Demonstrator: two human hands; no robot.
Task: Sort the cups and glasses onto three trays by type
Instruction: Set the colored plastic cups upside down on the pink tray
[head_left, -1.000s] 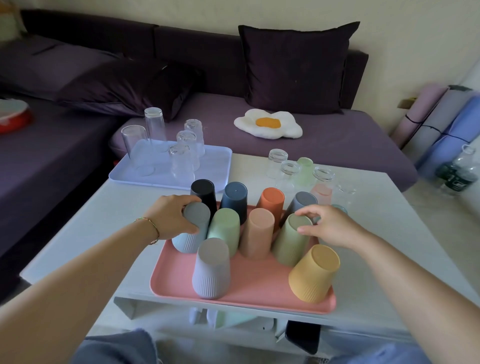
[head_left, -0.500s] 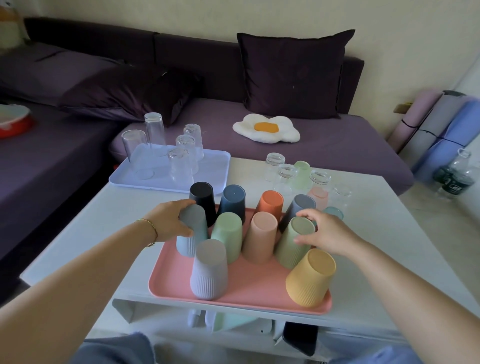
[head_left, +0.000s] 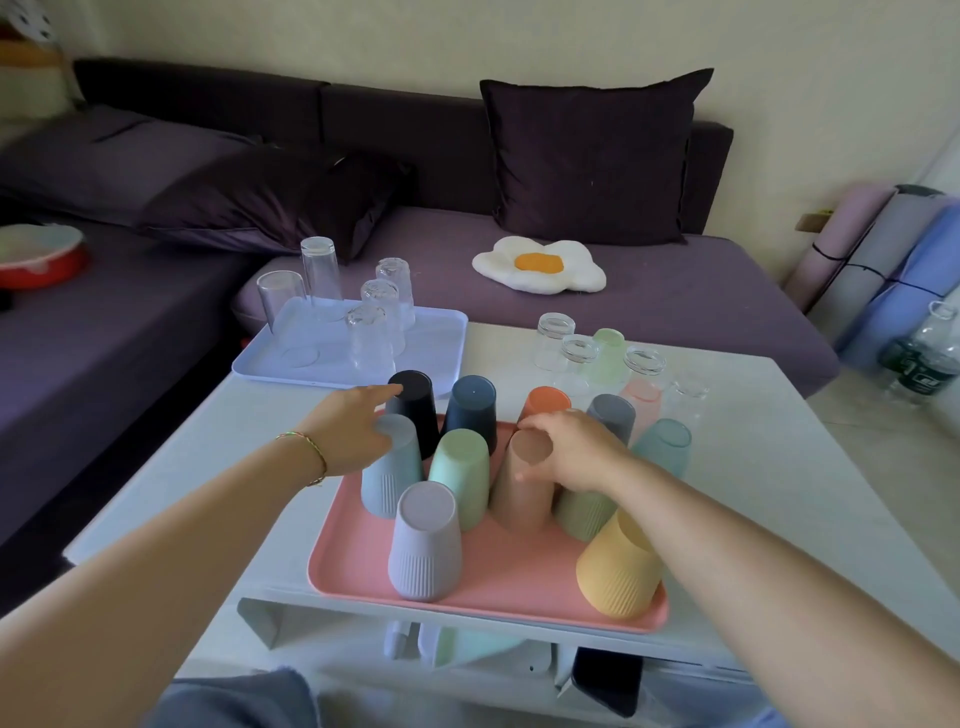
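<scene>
The pink tray (head_left: 358, 566) sits at the near edge of the white table (head_left: 779, 483) and carries a tight cluster of plastic cups, all upside down. The right hand (head_left: 576, 454) is curled over the upturned base of the tan cup (head_left: 519, 499), thumb on its near side and fingers round its far side, gripping it. That cup stands in the middle of the tray, between the mint cup (head_left: 460, 475) on its left and the olive cup (head_left: 582, 514) on its right. The left hand (head_left: 348, 434) reaches over the tray's far left corner with its fingers stretched out. Its fingertips touch the black cup (head_left: 415, 410), its palm lies by the top of the blue-grey cup (head_left: 389, 478), and it holds nothing. The lilac cup (head_left: 423, 545) and the yellow cup (head_left: 618, 571) stand nearest on the tray. At the far left, the pale blue tray (head_left: 441, 332) holds five tall clear glasses (head_left: 374, 338), also inverted. Small clear and tinted glasses (head_left: 556, 340) stand grouped on the bare table at the far right.
</scene>
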